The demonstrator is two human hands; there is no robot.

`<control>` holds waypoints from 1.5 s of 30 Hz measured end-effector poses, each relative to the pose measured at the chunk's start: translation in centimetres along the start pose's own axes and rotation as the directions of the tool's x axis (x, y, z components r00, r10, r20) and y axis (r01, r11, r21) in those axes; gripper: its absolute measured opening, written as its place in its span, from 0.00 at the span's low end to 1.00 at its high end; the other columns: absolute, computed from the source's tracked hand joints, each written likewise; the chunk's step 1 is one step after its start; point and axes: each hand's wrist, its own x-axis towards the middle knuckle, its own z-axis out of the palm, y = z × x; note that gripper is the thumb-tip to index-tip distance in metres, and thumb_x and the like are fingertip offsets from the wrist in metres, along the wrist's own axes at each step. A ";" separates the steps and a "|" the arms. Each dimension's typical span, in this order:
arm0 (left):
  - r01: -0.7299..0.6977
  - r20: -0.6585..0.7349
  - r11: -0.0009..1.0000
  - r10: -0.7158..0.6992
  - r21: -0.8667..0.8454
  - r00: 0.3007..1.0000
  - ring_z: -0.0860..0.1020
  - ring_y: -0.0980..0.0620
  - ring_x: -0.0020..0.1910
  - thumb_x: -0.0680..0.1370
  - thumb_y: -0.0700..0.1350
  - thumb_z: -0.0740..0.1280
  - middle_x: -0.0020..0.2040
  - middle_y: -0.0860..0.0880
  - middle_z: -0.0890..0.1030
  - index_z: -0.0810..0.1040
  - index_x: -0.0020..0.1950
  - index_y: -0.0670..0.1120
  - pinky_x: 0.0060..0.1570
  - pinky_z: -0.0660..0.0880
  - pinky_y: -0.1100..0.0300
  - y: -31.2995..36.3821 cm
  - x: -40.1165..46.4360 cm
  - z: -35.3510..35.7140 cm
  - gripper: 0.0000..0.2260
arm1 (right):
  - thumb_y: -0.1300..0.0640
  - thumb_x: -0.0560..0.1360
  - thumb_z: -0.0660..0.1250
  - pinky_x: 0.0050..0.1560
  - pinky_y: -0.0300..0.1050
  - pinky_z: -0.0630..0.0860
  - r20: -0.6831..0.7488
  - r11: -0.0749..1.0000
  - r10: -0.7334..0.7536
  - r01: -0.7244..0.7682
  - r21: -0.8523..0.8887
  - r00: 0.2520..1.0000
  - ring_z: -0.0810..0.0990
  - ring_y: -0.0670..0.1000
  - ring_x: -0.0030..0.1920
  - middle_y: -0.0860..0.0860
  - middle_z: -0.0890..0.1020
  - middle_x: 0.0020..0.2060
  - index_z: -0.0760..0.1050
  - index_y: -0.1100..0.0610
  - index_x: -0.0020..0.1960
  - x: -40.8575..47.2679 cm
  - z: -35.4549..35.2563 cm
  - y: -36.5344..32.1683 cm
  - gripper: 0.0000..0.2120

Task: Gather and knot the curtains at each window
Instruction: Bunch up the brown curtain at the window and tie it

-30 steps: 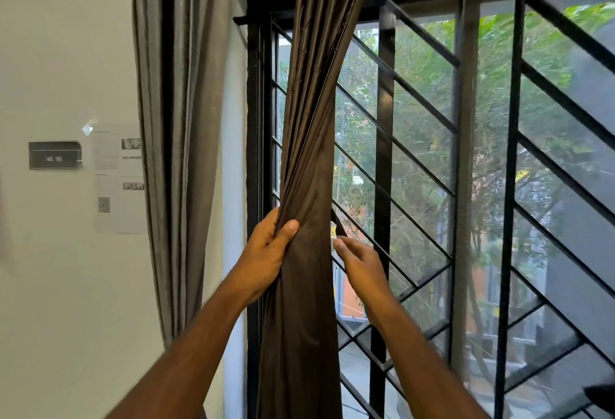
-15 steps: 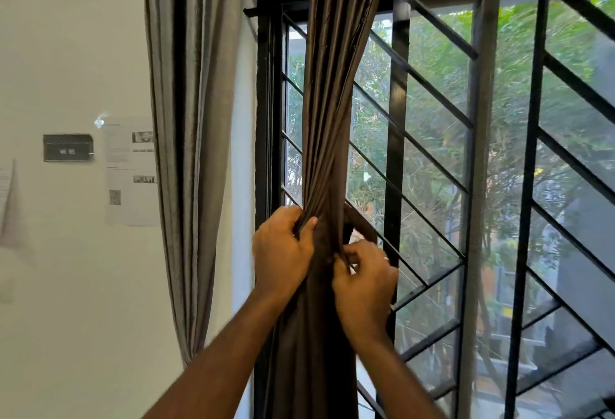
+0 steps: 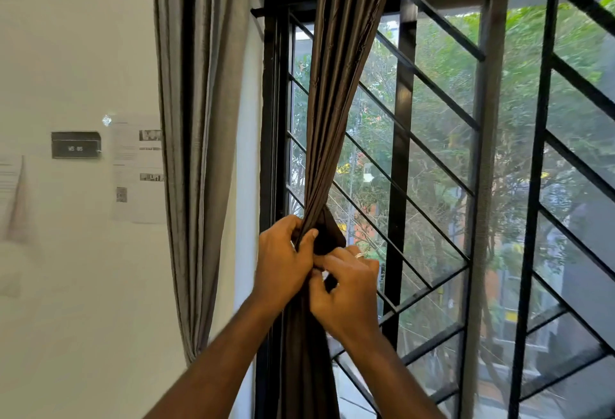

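1. Left hand (image 3: 281,269): fingers curled round the gathered neck of the brown curtain (image 3: 336,112), thumb pressed across the folds, holding the bunch tight.
2. Right hand (image 3: 346,289): just below and touching the left, fingers bent in on the cloth, a ring on one; seemingly pinching a fold, though the exact grip was hidden.
3. Brown curtain: hung in front of the left edge of the window grille (image 3: 466,185), drawn into one narrow rope above the fists, a small dark flap sticking out at the grip, the rest falling loose below.
4. Progress, as a judgement: gathering done on this curtain; no finished knot visible, so looping and tightening left to do.
5. Grey curtain (image 3: 203,119): hung straight against the wall to the left, untouched and ungathered, so left for later.
6. Count: two curtains, one in hand and one loose; two hands, both busy; one window in view.
7. On the wall (image 3: 66,52): one dark nameplate (image 3: 76,145), one printed sheet (image 3: 136,169) beside it, another paper at the far left edge.
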 end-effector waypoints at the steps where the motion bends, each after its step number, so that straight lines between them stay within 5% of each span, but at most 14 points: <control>1: 0.003 0.006 1.000 -0.003 0.005 1.000 0.69 0.54 0.29 0.78 0.41 0.72 0.29 0.52 0.70 0.70 0.36 0.45 0.29 0.67 0.58 -0.1 0.1 -0.2 0.14 | 0.57 0.71 0.68 0.44 0.54 0.73 -0.073 0.998 0.015 -0.011 0.065 0.997 0.78 0.48 0.43 0.43 0.80 0.38 0.83 0.48 0.45 0.2 -0.3 0.0 0.06; 4: 0.010 0.001 1.000 -0.010 0.021 1.000 0.71 0.53 0.30 0.79 0.42 0.71 0.30 0.51 0.72 0.72 0.37 0.45 0.30 0.70 0.52 -0.3 0.2 -0.3 0.13 | 0.54 0.73 0.74 0.49 0.53 0.77 -0.232 0.977 0.180 -0.147 0.153 0.956 0.78 0.47 0.48 0.43 0.80 0.46 0.81 0.50 0.51 1.7 -1.0 -0.5 0.08; 7: 0.013 -0.013 1.000 -0.012 0.027 1.000 0.70 0.54 0.29 0.78 0.41 0.71 0.30 0.52 0.71 0.72 0.37 0.45 0.29 0.70 0.53 -0.5 0.2 -0.2 0.13 | 0.51 0.72 0.78 0.47 0.44 0.78 -0.041 0.917 0.365 -0.352 0.188 0.930 0.79 0.42 0.45 0.41 0.81 0.47 0.78 0.47 0.57 3.3 -1.1 -1.0 0.16; 12: 0.022 -0.004 0.999 -0.022 0.024 1.000 0.73 0.54 0.31 0.78 0.42 0.71 0.32 0.55 0.73 0.73 0.38 0.47 0.31 0.74 0.49 -0.5 0.0 0.4 0.11 | 0.61 0.75 0.71 0.40 0.37 0.75 0.030 0.946 0.288 -0.290 0.145 0.957 0.80 0.44 0.39 0.45 0.82 0.36 0.84 0.54 0.44 4.0 -1.9 -1.5 0.04; 16: 0.000 -0.010 0.999 0.000 0.053 1.000 0.73 0.53 0.31 0.78 0.50 0.67 0.33 0.54 0.73 0.72 0.38 0.49 0.32 0.74 0.46 0.3 -0.6 1.1 0.11 | 0.65 0.73 0.69 0.41 0.35 0.75 0.056 0.926 0.325 -0.330 0.186 0.944 0.78 0.43 0.44 0.48 0.79 0.43 0.80 0.56 0.39 5.0 -2.1 -1.9 0.06; 23: -0.093 -0.035 0.994 0.096 0.061 0.995 0.73 0.51 0.32 0.79 0.50 0.63 0.36 0.56 0.72 0.74 0.41 0.49 0.33 0.74 0.45 1.4 -1.7 2.2 0.08 | 0.64 0.78 0.62 0.35 0.51 0.69 0.078 0.841 0.446 -0.447 0.305 0.892 0.71 0.48 0.31 0.56 0.76 0.31 0.70 0.62 0.35 6.2 -2.1 -2.5 0.12; 27: -0.064 0.007 0.989 0.066 -0.134 0.998 0.82 0.56 0.42 0.78 0.43 0.66 0.44 0.52 0.84 0.83 0.54 0.43 0.41 0.81 0.52 1.9 -1.9 1.9 0.09 | 0.50 0.73 0.76 0.39 0.45 0.81 0.158 0.806 0.461 -0.487 0.337 0.873 0.83 0.47 0.36 0.50 0.83 0.36 0.79 0.56 0.42 6.4 -1.6 -3.2 0.11; 31: -0.127 0.063 0.971 0.142 -0.200 0.988 0.81 0.58 0.41 0.76 0.34 0.67 0.43 0.51 0.84 0.83 0.53 0.42 0.40 0.75 0.65 1.7 -2.0 0.8 0.09 | 0.63 0.73 0.76 0.51 0.58 0.84 0.239 0.660 0.511 -0.555 0.506 0.826 0.87 0.53 0.45 0.52 0.87 0.42 0.82 0.54 0.49 6.7 -1.5 -2.3 0.07; 34: -0.113 0.091 0.970 0.135 -0.214 0.987 0.81 0.61 0.40 0.78 0.37 0.69 0.43 0.55 0.85 0.86 0.51 0.44 0.40 0.77 0.64 0.7 -2.7 -0.1 0.07 | 0.70 0.74 0.70 0.52 0.58 0.84 0.190 0.698 0.508 -0.530 0.481 0.840 0.87 0.52 0.46 0.52 0.87 0.44 0.81 0.55 0.52 6.5 -1.8 -1.7 0.12; 37: -0.053 -0.133 0.996 0.044 -0.068 0.990 0.79 0.54 0.40 0.77 0.43 0.72 0.42 0.52 0.80 0.80 0.48 0.47 0.39 0.78 0.49 -0.6 -2.7 -1.2 0.03 | 0.70 0.75 0.69 0.52 0.54 0.84 0.194 0.734 0.476 -0.509 0.450 0.858 0.87 0.48 0.46 0.49 0.87 0.45 0.81 0.56 0.55 6.3 -1.6 -2.0 0.13; 39: 0.025 -0.224 0.982 0.018 0.185 0.974 0.77 0.50 0.51 0.73 0.52 0.76 0.53 0.50 0.76 0.75 0.57 0.51 0.48 0.76 0.50 -1.4 -1.9 -1.9 0.16 | 0.70 0.76 0.69 0.51 0.52 0.85 0.195 0.739 0.460 -0.495 0.458 0.866 0.87 0.47 0.46 0.49 0.87 0.45 0.82 0.56 0.55 6.4 -1.5 -2.2 0.13; 42: 0.086 0.015 0.977 -0.091 0.197 0.996 0.78 0.51 0.56 0.74 0.60 0.71 0.57 0.53 0.77 0.73 0.67 0.56 0.54 0.77 0.48 -2.1 -0.1 -2.3 0.24 | 0.70 0.76 0.69 0.52 0.53 0.84 0.188 0.751 0.447 -0.481 0.452 0.874 0.87 0.47 0.46 0.49 0.87 0.45 0.82 0.56 0.56 6.5 -1.5 -2.2 0.13; 45: 0.118 0.171 0.985 -0.140 0.129 0.975 0.81 0.53 0.40 0.79 0.60 0.62 0.40 0.53 0.82 0.82 0.52 0.49 0.43 0.80 0.47 -2.0 1.0 -2.7 0.17 | 0.65 0.75 0.72 0.52 0.54 0.84 0.173 0.790 0.430 -0.462 0.403 0.886 0.86 0.47 0.46 0.48 0.86 0.45 0.82 0.54 0.53 6.2 -1.5 -2.0 0.09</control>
